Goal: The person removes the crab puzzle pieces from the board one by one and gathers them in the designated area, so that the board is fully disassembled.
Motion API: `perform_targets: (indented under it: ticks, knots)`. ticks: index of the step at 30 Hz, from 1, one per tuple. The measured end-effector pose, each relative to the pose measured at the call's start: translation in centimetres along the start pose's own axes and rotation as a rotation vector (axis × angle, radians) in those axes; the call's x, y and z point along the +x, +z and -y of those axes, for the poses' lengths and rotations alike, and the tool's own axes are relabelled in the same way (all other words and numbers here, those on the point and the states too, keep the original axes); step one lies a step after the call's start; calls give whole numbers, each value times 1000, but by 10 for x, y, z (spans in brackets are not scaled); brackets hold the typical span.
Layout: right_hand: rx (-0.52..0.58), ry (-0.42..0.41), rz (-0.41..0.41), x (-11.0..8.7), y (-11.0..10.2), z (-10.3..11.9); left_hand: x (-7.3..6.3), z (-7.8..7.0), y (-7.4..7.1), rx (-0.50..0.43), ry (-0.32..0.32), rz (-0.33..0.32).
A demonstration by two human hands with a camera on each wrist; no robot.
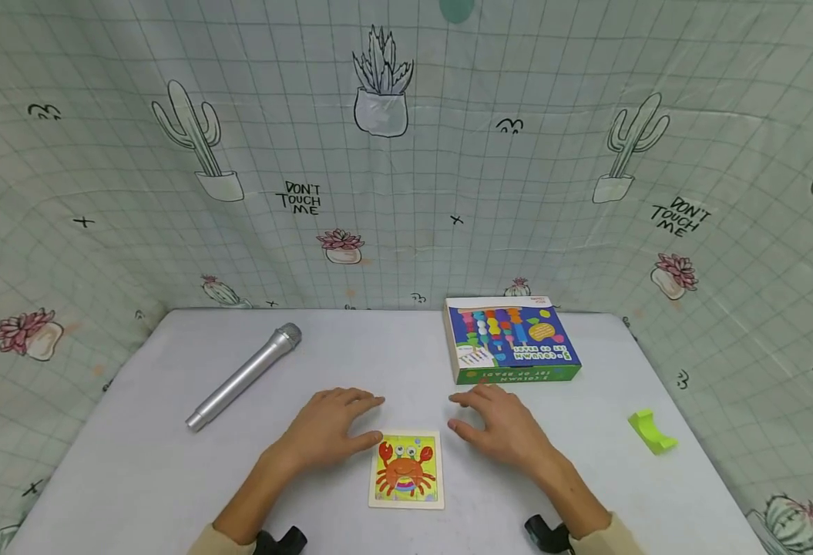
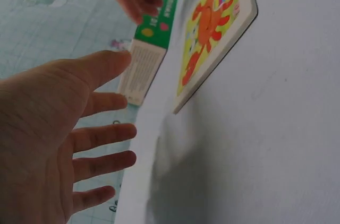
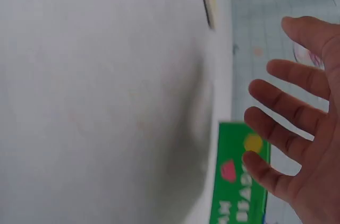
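A square crab picture board (image 1: pixel 406 469) with a pale wooden border lies flat on the white table near its front. My left hand (image 1: pixel 330 428) hovers at the board's upper left, its thumb tip right by the corner in the head view. The fingers of that hand are spread and hold nothing in the left wrist view. On the other side, my right hand (image 1: pixel 503 428) is held to the right of the board, thumb and fingers apart, with nothing in it. Just beyond the right fingertips stands a blue and green bead-set box (image 1: pixel 513 343).
A silver microphone (image 1: pixel 245 378) lies slantwise on the left of the white table (image 1: pixel 129 462). Toward the right edge sits a small lime-green curved block (image 1: pixel 652 432). A cloth printed with cacti (image 1: pixel 406 169) hangs behind the table and along both sides.
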State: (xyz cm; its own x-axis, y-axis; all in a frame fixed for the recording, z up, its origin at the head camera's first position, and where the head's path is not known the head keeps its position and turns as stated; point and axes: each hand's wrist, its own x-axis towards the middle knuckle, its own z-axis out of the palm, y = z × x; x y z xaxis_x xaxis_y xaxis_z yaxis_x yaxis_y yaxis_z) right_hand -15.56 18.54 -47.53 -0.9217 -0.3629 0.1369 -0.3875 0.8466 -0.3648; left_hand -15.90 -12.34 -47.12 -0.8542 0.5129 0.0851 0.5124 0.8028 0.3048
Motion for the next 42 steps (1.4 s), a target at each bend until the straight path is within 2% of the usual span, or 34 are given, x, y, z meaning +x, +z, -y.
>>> perform_targets:
  ticks: [2, 5, 10, 15, 26, 29, 35, 42]
  knots:
    - [19, -32, 60, -1, 8, 7, 2, -5, 4, -46, 35, 65]
    - [18, -69, 135, -3, 19, 14, 5, -12, 12, -97, 63, 124]
    - [-34, -89, 167, -4, 27, 20, 5, -22, 25, -92, 93, 169]
    - [-34, -85, 165, -3, 27, 23, 3, -28, 34, -41, 116, 146]
    - [-6, -22, 173, -3, 28, 30, -1, -32, 33, -77, 97, 138]
    - [3, -15, 187, -4, 28, 31, -3, -31, 35, -67, 127, 135]
    - [-1, -12, 198, -5, 28, 32, -4, -30, 37, -66, 229, 133]
    - [17, -18, 210, -4, 27, 32, -3, -31, 34, -36, 272, 153]
